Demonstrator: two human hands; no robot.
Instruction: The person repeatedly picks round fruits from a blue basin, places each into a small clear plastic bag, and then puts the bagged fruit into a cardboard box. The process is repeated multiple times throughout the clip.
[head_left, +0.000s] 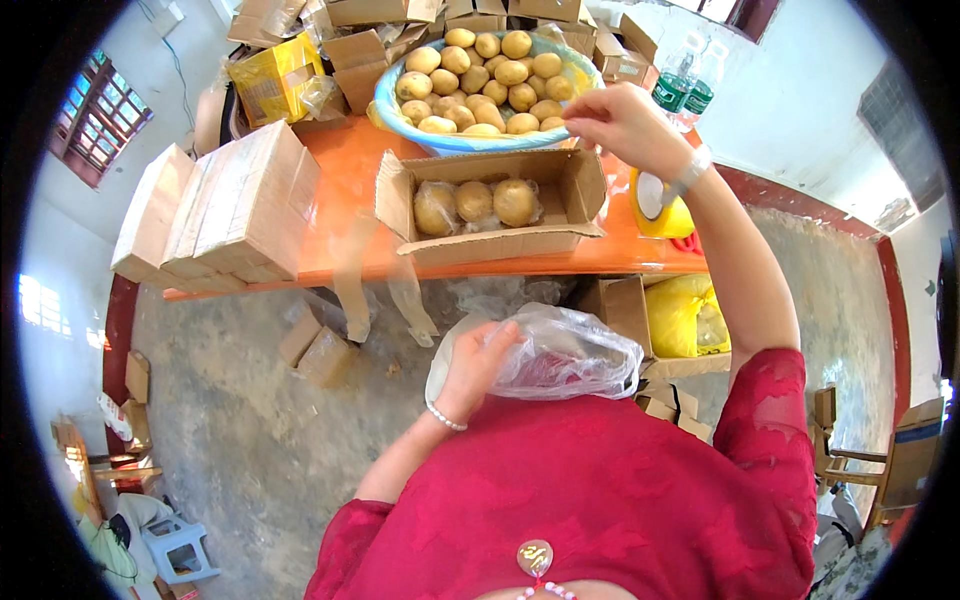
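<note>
My left hand grips the edge of a clear plastic bag close to my body. Above the table, my right hand hovers by the right rim of a blue basin piled with potatoes. Its fingers are loosely bent and I see nothing in them. An open cardboard box stands in front of the basin. Inside it, three potatoes wrapped in clear plastic sit in a row, with a gap at the right end.
Closed cartons are stacked on the orange table at left. Tape strips hang off its front edge. A yellow tape roll and plastic bottles are at right. Underneath, a box holds a yellow bag.
</note>
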